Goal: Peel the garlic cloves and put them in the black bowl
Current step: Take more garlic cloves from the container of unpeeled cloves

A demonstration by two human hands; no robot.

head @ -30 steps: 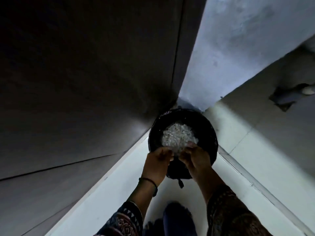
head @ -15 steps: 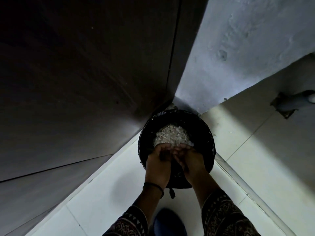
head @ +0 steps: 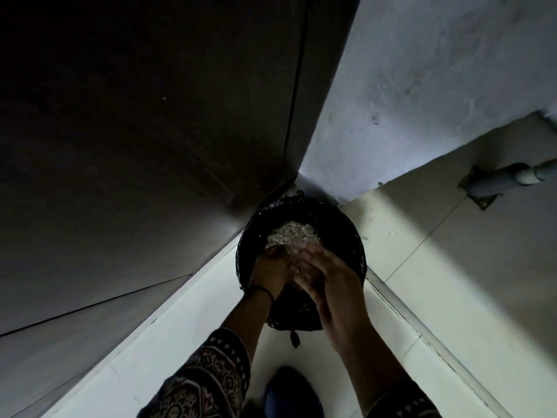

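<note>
- The left hand and right hand meet over the near side of a black-lined bin, which stands in the far corner of the tiled floor.
- Right hand: grip wide, fingers straight.
- Left hand: fingers bent down; I cannot tell whether its grip holds anything.
- Pale garlic peelings are heaped in the bin, just beyond the fingertips.

Black-lined bin in a floor corner
The left hand and right hand are held touching above the pale skins heaped inside it.
</note>
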